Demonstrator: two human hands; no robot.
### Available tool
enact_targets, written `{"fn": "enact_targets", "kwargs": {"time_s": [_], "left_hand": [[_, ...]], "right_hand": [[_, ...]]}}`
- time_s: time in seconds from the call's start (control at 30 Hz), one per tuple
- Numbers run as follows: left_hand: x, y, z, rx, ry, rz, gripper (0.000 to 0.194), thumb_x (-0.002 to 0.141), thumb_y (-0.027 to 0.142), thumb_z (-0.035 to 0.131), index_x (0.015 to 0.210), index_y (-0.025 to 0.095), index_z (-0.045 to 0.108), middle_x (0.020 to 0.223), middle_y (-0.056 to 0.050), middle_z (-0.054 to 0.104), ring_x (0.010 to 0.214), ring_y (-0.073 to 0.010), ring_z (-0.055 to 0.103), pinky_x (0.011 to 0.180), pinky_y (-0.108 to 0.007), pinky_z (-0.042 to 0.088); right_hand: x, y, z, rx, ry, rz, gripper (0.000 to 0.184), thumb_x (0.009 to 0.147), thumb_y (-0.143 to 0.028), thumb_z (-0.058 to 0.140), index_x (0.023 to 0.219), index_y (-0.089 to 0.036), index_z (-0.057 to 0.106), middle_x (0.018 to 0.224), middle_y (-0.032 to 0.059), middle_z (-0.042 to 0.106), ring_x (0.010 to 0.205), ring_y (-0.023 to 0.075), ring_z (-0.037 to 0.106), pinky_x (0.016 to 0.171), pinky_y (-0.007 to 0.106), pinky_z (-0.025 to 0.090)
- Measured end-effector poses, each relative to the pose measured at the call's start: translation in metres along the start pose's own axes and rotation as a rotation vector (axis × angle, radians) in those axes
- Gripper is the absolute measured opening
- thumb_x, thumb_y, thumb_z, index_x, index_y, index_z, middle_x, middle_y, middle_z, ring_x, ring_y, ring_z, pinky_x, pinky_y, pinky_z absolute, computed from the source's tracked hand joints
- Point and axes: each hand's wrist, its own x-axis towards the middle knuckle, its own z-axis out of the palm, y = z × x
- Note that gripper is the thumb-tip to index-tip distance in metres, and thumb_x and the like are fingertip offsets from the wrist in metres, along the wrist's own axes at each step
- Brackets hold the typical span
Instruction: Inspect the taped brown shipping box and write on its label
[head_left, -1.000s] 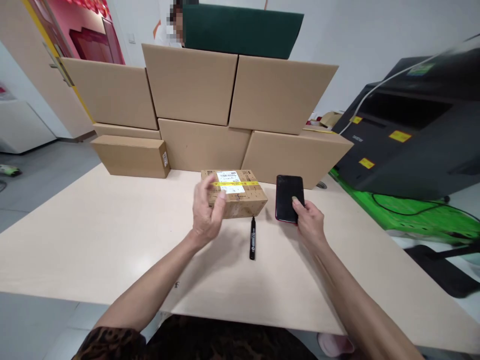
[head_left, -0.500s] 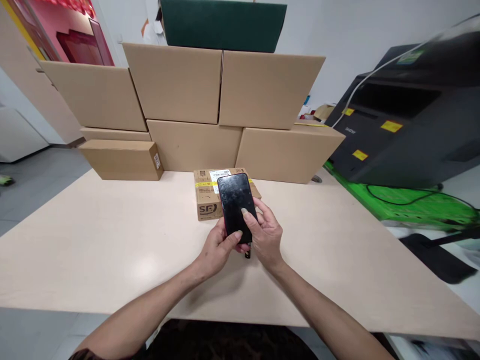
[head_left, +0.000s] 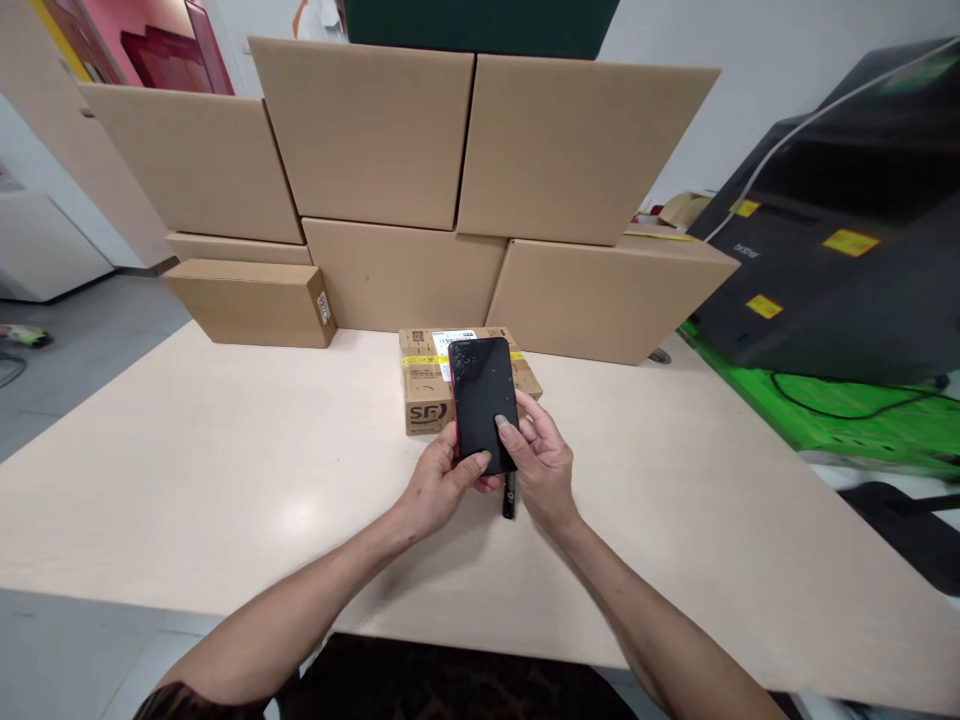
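Observation:
Both my hands hold a black phone (head_left: 482, 400) with a dark screen above the table (head_left: 187, 480). My left hand (head_left: 437, 482) grips its lower left edge, and my right hand (head_left: 541, 462) grips the lower right with the thumb on the screen. Just behind the phone sits a small cardboard parcel (head_left: 424, 385) with a white label and yellow tape. A black marker (head_left: 509, 497) lies on the table under my hands, mostly hidden.
A wall of large cardboard boxes (head_left: 390, 140) stands along the table's far edge, with a flat box (head_left: 251, 302) at its left. A black printer (head_left: 840, 250) on a green stand is at the right. A dark green board tops the boxes.
My right hand lifted the phone from the table and brought it to the middle, where my left hand left the parcel and joined it. In the last half second little has moved.

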Motion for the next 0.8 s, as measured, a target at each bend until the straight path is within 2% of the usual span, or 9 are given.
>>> {"fn": "enact_targets", "kwargs": {"time_s": [0.13,0.33,0.53,0.63,0.8], "left_hand": [[-0.0004,0.0002,-0.0010,0.012,-0.030,-0.011,0.071,0.082,0.060,0.084,0.131,0.016,0.058,0.106,-0.009,0.074,0.072,-0.0151,0.073,0.070,-0.030,0.061],[0.0000,0.0007,-0.0027,0.033,-0.032,-0.009,0.066,0.083,0.058,0.084,0.127,0.016,0.058,0.090,-0.004,0.072,0.069,-0.0158,0.071,0.068,-0.031,0.062],[0.0017,0.0042,-0.0045,0.044,-0.040,-0.014,0.064,0.084,0.058,0.084,0.123,0.015,0.058,0.090,-0.004,0.072,0.068,-0.0151,0.072,0.068,-0.031,0.062],[0.0031,0.0052,-0.0051,0.018,-0.040,-0.020,0.063,0.082,0.057,0.086,0.121,0.016,0.058,0.090,-0.004,0.073,0.067,-0.0153,0.072,0.068,-0.032,0.063],[0.0030,0.0065,-0.0048,-0.008,-0.038,-0.009,0.063,0.082,0.056,0.087,0.123,0.016,0.061,0.099,-0.008,0.077,0.069,-0.0142,0.071,0.068,-0.030,0.062]], "right_hand": [[-0.0022,-0.0028,0.0001,-0.009,-0.016,-0.009,0.060,0.087,-0.049,0.083,0.139,-0.025,0.065,0.111,0.0052,0.083,0.095,0.0208,0.077,0.085,0.034,0.064],[-0.0057,-0.0064,0.0004,-0.074,-0.037,-0.055,0.051,0.093,-0.048,0.078,0.137,-0.027,0.065,0.088,-0.0017,0.079,0.069,0.0148,0.067,0.067,0.028,0.057],[-0.0052,-0.0090,0.0016,-0.078,-0.072,-0.053,0.051,0.095,-0.046,0.075,0.140,-0.029,0.060,0.085,-0.0036,0.077,0.069,0.0136,0.066,0.067,0.027,0.057],[-0.0047,-0.0086,0.0010,-0.032,-0.098,-0.022,0.059,0.094,-0.048,0.076,0.145,-0.027,0.055,0.093,-0.0006,0.080,0.075,0.0158,0.071,0.070,0.030,0.061],[-0.0057,-0.0092,-0.0003,0.021,-0.089,0.045,0.068,0.089,-0.049,0.081,0.147,-0.025,0.055,0.119,0.0078,0.081,0.102,0.0233,0.078,0.086,0.037,0.065]]}}
